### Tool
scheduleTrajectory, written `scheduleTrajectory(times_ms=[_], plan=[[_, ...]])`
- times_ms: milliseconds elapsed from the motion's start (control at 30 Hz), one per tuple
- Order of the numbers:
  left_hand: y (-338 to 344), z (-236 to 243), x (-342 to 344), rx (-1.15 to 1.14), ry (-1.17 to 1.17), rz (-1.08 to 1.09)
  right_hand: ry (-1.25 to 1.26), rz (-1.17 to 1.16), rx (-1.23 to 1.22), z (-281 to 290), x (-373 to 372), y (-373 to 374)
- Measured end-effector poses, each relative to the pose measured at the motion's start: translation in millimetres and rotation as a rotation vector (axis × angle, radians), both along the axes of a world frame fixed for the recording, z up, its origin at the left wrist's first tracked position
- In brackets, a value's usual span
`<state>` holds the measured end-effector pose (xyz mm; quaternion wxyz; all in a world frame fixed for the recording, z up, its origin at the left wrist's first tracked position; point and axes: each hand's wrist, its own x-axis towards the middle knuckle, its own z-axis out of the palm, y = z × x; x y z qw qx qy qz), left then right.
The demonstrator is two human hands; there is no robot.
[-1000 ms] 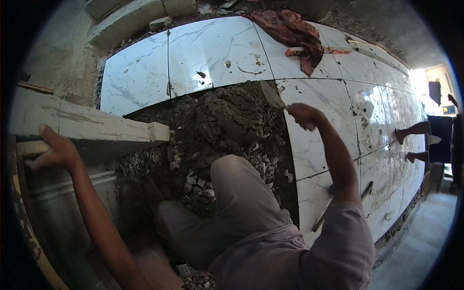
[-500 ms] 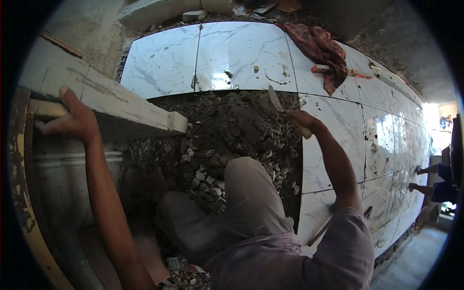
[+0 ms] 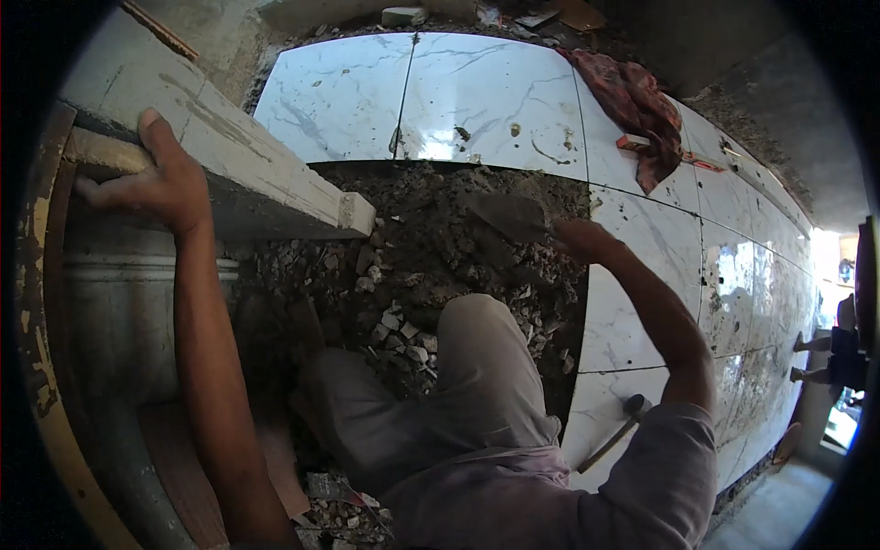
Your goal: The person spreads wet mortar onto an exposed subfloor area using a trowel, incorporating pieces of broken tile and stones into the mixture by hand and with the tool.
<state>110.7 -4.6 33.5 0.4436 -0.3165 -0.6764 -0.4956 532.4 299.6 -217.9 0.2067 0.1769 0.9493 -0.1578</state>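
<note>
My right hand (image 3: 579, 240) is closed round the handle of a trowel (image 3: 507, 216). The trowel's dark, mortar-smeared blade lies flat against the heap of wet mortar (image 3: 431, 206) between the white tiles and my knee. At the left, my left hand (image 3: 160, 179) grips the edge of a pale concrete ledge (image 3: 266, 174), thumb on top and fingers beneath, beside a short brown bar (image 3: 105, 151). White marbled tiles (image 3: 495, 92) border the mortar at the far side and on the right.
Broken rubble (image 3: 403, 344) lies by my knees. A hammer (image 3: 634, 408) rests on the right-hand tiles. A reddish cloth (image 3: 632, 105) covers part of an orange level (image 3: 704, 163). Another person's legs (image 3: 816, 359) show at the far right. A worn door frame (image 3: 41, 302) stands at the left.
My right hand has turned the trowel from upright over the tile edge to flat, bringing its blade left and down onto the mortar. My left hand keeps its hold. The view has shifted slightly.
</note>
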Motion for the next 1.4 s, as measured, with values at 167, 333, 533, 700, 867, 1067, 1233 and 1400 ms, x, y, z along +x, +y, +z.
scheduleTrajectory(times_ms=[167,333,533,700,867,1067,1233,1400], plan=[[-7,-10,-12,-0.093,0.050,0.163,-0.146,0.009,0.088,-7,-36,16],[-9,-4,-12,-0.099,0.074,0.214,-0.186,0.095,0.156,-41,-112,12],[2,-1,2,-0.130,0.120,0.199,-0.152,-0.119,0.188,-64,-144,-13],[-1,-3,-3,-0.020,0.050,0.164,-0.143,-0.406,-0.488,-10,-71,-11],[1,-3,2,-0.014,0.085,0.128,0.149,-1.058,-1.047,-71,-80,-50],[14,-2,7,-0.017,0.084,0.091,0.392,-0.561,-0.815,-143,-115,-61],[-13,0,-6,-0.075,0.100,0.131,-0.154,0.036,-0.160,-56,-164,-61],[-9,-1,-8,-0.167,0.152,0.258,-0.392,-0.304,-0.049,-12,-106,5]])
